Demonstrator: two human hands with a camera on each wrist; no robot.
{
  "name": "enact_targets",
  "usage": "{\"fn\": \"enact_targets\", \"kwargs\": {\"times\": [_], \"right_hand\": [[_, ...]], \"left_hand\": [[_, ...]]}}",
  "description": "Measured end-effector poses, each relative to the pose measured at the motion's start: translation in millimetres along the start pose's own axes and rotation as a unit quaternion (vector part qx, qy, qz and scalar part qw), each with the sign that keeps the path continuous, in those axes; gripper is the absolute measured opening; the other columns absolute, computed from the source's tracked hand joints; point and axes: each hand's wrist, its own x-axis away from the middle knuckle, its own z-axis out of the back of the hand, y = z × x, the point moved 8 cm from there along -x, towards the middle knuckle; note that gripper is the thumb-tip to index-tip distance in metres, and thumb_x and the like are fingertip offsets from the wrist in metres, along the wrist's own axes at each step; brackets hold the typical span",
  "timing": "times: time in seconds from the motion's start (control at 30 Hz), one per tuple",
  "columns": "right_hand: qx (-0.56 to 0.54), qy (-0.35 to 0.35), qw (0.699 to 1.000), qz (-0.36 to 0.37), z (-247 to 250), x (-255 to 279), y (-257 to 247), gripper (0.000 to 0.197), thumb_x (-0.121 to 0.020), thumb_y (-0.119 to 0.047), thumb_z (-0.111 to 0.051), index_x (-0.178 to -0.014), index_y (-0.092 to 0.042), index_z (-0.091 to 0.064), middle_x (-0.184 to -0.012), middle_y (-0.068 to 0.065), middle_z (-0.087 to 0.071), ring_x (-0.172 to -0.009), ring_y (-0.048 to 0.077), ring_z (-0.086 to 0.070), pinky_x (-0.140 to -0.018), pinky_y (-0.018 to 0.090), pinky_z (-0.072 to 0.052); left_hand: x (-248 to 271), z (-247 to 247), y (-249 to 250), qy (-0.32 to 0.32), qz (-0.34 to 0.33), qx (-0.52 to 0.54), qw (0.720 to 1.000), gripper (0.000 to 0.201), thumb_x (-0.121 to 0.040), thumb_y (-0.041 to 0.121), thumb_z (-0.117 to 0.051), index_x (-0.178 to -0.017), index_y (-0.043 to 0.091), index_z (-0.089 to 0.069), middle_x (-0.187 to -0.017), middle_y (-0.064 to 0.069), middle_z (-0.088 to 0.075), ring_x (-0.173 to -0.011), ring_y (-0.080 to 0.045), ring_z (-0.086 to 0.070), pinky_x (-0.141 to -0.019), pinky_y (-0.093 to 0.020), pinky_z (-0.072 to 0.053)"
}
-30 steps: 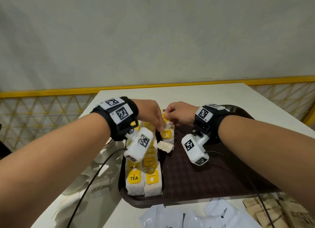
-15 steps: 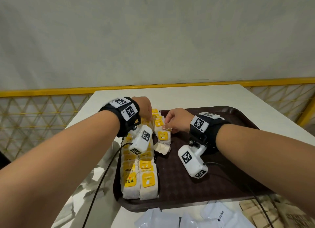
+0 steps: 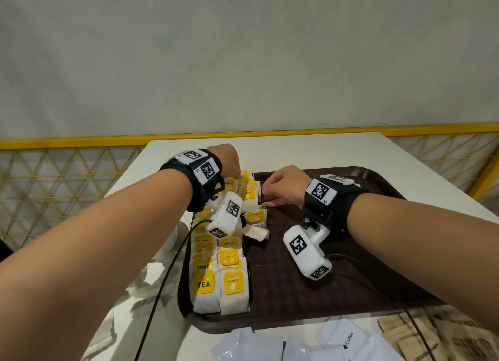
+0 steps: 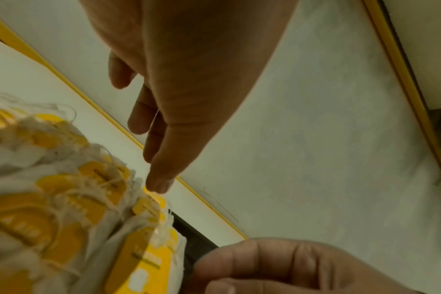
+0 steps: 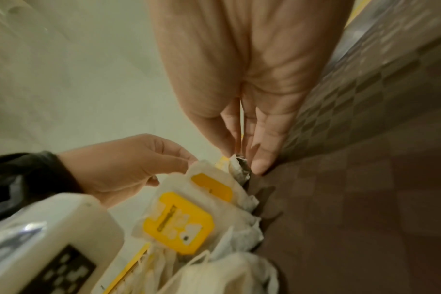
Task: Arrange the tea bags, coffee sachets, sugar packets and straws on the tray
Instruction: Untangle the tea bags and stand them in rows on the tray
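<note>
Left hand (image 3: 229,162) fingers straight, touching far tea bags (image 3: 249,193); right hand (image 3: 283,186) pinching one at tray (image 3: 351,293) far end.

Both bare forearms reach forward, each wrist wrapped in a black strap that carries a white camera block with black-and-white markers. The left hand (image 3: 228,162) angles downward, its fingers (image 4: 161,171) extended and loosely spread, holding nothing. The right hand (image 3: 283,186) lies palm down with knuckles raised, its thumb and fingertips (image 5: 261,161) drawn close together and pointing down.
</note>
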Motion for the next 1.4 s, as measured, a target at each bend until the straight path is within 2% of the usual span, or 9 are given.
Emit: {"fn": "enact_targets", "kwargs": {"times": [0.07, 0.2, 0.33, 0.43, 0.67, 0.83, 1.03, 1.3, 1.4], "right_hand": [[-0.009, 0.01, 1.0, 0.006, 0, 0, 0, 0.015, -0.083, 0.008, -0.063, -0.096, 0.002, -0.068, -0.083, 0.011, -0.065, -0.08, 0.024, -0.065, -0.085, 0.039, -0.058], [-0.003, 0.021, 1.0, 0.019, -8, 0, -6, 0.022, -0.081, 0.008, -0.065, -0.074, -0.013, -0.07, -0.092, 0.017, -0.071, -0.092, 0.033, -0.07, -0.089, 0.041, -0.056], [0.028, 0.03, 0.999, 0.024, -11, -1, -8, 0.025, -0.076, 0.008, -0.067, -0.079, -0.016, -0.073, -0.094, 0.014, -0.073, -0.093, 0.029, -0.069, -0.089, 0.042, -0.056], [0.024, 0.035, 0.999, 0.025, -9, -1, -7, 0.031, -0.076, 0.009, -0.066, -0.069, -0.021, -0.068, -0.093, 0.016, -0.072, -0.091, 0.031, -0.069, -0.088, 0.044, -0.056], [-0.032, 0.023, 0.999, -0.019, -3, 3, -1, 0.014, -0.081, -0.001, -0.073, -0.078, -0.008, -0.061, -0.076, 0.01, -0.063, -0.077, 0.025, -0.065, -0.084, 0.044, -0.057], [0.002, 0.012, 1.0, -0.024, -9, 6, -5, 0.023, -0.074, 0.0, -0.079, -0.077, -0.009, -0.058, -0.078, 0.012, -0.064, -0.076, 0.027, -0.066, -0.08, 0.042, -0.059], [-0.003, 0.014, 1.0, -0.02, -10, 0, -8, 0.025, -0.074, 0.006, -0.076, -0.076, -0.009, -0.056, -0.074, 0.014, -0.065, -0.068, 0.026, -0.067, -0.079, 0.044, -0.059], [-0.02, 0.027, 0.999, -0.029, -6, -2, -8, 0.019, -0.077, 0.002, -0.075, -0.075, -0.008, -0.06, -0.077, 0.014, -0.064, -0.07, 0.027, -0.066, -0.082, 0.042, -0.058], [-0.021, 0.071, 0.997, -0.004, -4, -5, -12, 0.024, -0.08, 0.006, -0.07, -0.067, -0.012, -0.062, -0.088, 0.015, -0.066, -0.088, 0.034, -0.069, -0.086, 0.043, -0.057]], "left_hand": [[1, -1, -3, -0.005, -0.001, 0.023, 1.0, 0.024, -0.084, 0.024, -0.071, -0.099, 0.006, -0.073, -0.101, -0.006, -0.071, -0.096, -0.021, -0.064, -0.077, -0.028, -0.049], [3, -5, -4, -0.01, -0.004, 0.038, 0.999, 0.023, -0.082, 0.023, -0.072, -0.097, 0.006, -0.075, -0.1, -0.007, -0.072, -0.096, -0.021, -0.064, -0.079, -0.029, -0.049], [5, -12, -2, -0.015, -0.013, 0.04, 0.999, 0.021, -0.084, 0.026, -0.071, -0.099, 0.011, -0.075, -0.1, -0.003, -0.071, -0.093, -0.016, -0.062, -0.082, -0.028, -0.049], [4, -15, -4, -0.007, -0.004, 0.035, 0.999, 0.017, -0.084, 0.029, -0.07, -0.096, 0.018, -0.075, -0.101, 0.001, -0.071, -0.095, -0.017, -0.063, -0.085, -0.03, -0.052], [4, -7, -8, 0.0, 0.005, 0.041, 0.999, 0.02, -0.088, 0.024, -0.066, -0.101, 0.011, -0.073, -0.106, -0.005, -0.069, -0.095, -0.017, -0.06, -0.081, -0.028, -0.049], [6, -4, -9, -0.005, -0.003, 0.052, 0.999, 0.019, -0.085, 0.02, -0.069, -0.1, 0.01, -0.074, -0.105, -0.006, -0.07, -0.087, -0.014, -0.057, -0.075, -0.025, -0.044], [5, -5, -15, 0.0, 0.005, 0.053, 0.999, 0.018, -0.086, 0.021, -0.068, -0.1, 0.011, -0.074, -0.106, -0.006, -0.07, -0.096, -0.019, -0.061, -0.083, -0.029, -0.048], [7, 1, -17, 0.003, 0.002, 0.061, 0.998, 0.018, -0.085, 0.018, -0.069, -0.099, 0.01, -0.075, -0.104, -0.007, -0.071, -0.089, -0.016, -0.059, -0.08, -0.028, -0.047], [6, -2, -15, 0.001, 0.002, 0.061, 0.998, 0.017, -0.084, 0.02, -0.07, -0.098, 0.011, -0.075, -0.101, -0.006, -0.071, -0.091, -0.018, -0.061, -0.082, -0.03, -0.049]]}}
